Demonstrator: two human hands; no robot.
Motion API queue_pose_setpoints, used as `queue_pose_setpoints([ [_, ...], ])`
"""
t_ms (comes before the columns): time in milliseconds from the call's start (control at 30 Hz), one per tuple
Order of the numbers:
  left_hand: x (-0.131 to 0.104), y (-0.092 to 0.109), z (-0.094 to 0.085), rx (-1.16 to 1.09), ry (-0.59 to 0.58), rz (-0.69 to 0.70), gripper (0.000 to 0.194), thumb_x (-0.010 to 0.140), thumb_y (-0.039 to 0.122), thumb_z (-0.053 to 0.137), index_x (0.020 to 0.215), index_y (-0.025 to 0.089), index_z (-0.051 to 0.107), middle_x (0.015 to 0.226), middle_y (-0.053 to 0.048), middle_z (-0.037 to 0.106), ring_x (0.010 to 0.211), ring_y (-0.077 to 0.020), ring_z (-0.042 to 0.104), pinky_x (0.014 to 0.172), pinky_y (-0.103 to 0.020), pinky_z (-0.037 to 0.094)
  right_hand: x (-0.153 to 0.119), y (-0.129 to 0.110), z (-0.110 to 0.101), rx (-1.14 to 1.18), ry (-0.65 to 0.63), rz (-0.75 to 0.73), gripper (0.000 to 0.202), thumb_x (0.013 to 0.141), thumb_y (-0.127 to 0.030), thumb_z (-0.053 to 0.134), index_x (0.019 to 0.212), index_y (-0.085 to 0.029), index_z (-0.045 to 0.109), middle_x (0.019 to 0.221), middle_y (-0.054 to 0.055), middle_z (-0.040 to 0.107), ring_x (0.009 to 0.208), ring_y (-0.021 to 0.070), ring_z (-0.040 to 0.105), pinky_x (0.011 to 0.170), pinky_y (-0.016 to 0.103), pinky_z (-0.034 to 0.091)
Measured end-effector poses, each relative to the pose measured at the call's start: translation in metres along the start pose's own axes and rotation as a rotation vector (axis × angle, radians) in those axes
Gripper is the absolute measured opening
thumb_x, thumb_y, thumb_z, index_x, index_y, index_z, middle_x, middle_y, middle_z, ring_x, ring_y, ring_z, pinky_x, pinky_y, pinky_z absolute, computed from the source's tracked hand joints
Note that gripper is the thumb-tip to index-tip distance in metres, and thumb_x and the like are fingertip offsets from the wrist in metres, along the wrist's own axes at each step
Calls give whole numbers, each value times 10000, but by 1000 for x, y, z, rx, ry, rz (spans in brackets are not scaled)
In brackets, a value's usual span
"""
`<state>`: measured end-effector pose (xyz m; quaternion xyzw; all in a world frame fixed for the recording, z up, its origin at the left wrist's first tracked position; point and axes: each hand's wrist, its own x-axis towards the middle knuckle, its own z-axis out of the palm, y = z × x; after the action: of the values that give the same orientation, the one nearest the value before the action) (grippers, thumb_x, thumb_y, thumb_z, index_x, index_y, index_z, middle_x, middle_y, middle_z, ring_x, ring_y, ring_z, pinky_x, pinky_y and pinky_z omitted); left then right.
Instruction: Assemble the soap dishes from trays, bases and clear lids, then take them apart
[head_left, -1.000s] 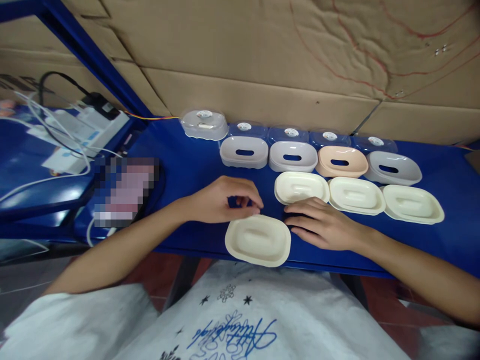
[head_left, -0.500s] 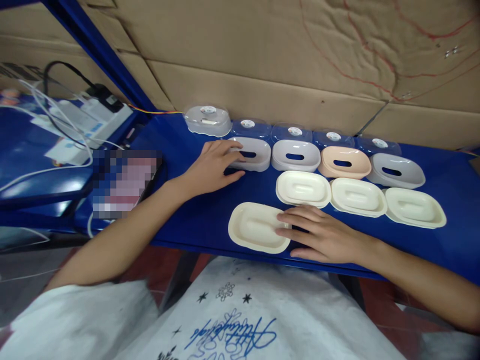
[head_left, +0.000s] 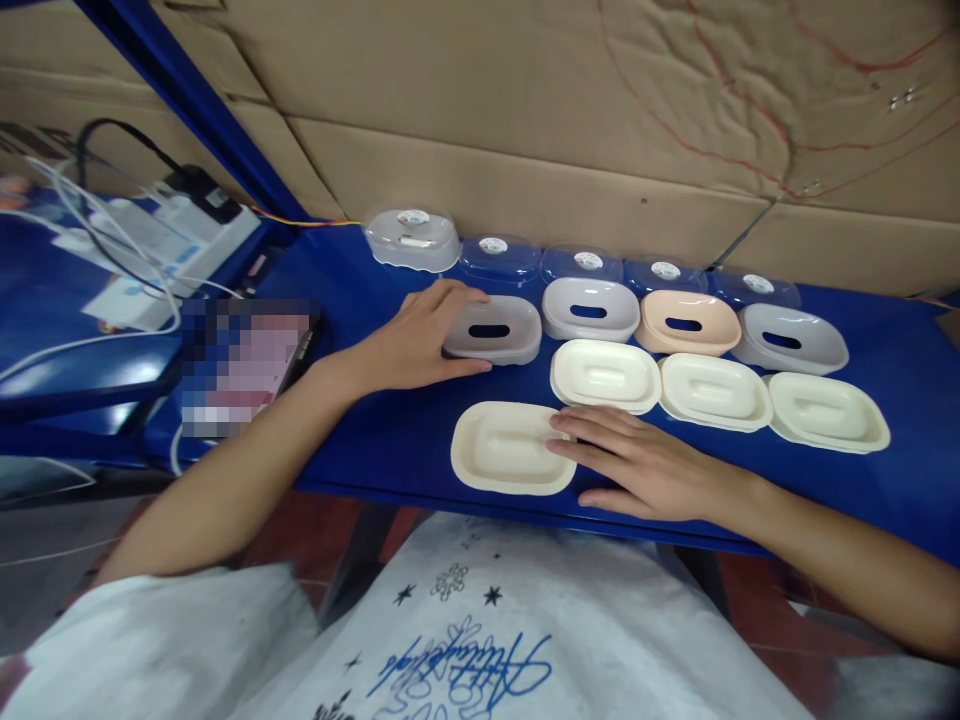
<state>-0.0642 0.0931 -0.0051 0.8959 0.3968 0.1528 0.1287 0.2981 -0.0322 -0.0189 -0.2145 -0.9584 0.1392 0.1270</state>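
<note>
My left hand (head_left: 427,335) grips the left end of a grey oval dish (head_left: 517,335) with a slot in its floor, thumb at the near side and fingers at the far side. My right hand (head_left: 637,465) has its fingers spread, with the tips on the right edge of a cream tray (head_left: 495,450) near the table's front edge. Right of the grey dish stand a pale grey dish (head_left: 562,312), a peach dish (head_left: 690,340) and another grey dish (head_left: 814,345). In front of them lie three cream trays (head_left: 606,378).
Clear lids (head_left: 499,262) with round stickers line the back of the blue table (head_left: 390,430), against cardboard (head_left: 480,160). Another lid (head_left: 412,240) looks whitish, at the left. A phone-like device (head_left: 255,365) and a power strip (head_left: 172,270) with cables are further left.
My left hand has drawn the leftmost grey dish nearer to me, out of its row. The cream tray under my right fingertips has shifted and turned slightly.
</note>
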Motion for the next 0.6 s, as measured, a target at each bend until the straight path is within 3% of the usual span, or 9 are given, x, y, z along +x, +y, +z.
queue_pose_setpoints([
  [167, -3, 15, -9, -231, 56, 95, 903, 876, 697, 860, 1554, 242, 475, 1542, -156, 531, 1447, -380, 558, 1273, -564, 444, -2, 0, 2, -56, 107, -13, 642, 1098, -408, 670, 1666, -165, 499, 1662, 231, 566, 1593, 346, 512, 1238, 550, 536],
  [333, -11, 43, -21, -401, -129, 267, 890, 838, 649, 924, 1536, 293, 500, 1493, -143, 569, 1382, -366, 604, 1203, -546, 518, -3, 1, 1, -167, 402, -97, 619, 1078, -476, 695, 1610, -200, 542, 1556, 196, 585, 1490, 335, 580, 1216, 523, 546],
  [467, -16, 63, -20, -424, -278, 372, 913, 839, 606, 939, 1565, 321, 464, 1457, -134, 551, 1346, -344, 618, 1155, -498, 553, 0, 1, -2, -172, 348, -123, 597, 1076, -541, 679, 1525, -156, 605, 1549, 211, 576, 1482, 341, 559, 1209, 510, 536],
  [600, -18, 66, -19, -380, -366, 333, 912, 847, 622, 919, 1574, 324, 456, 1474, -118, 521, 1387, -342, 589, 1194, -485, 517, 3, 3, -2, -168, 258, -102, 544, 1100, -508, 647, 1522, -165, 625, 1583, 218, 564, 1482, 346, 560, 1184, 521, 549],
])
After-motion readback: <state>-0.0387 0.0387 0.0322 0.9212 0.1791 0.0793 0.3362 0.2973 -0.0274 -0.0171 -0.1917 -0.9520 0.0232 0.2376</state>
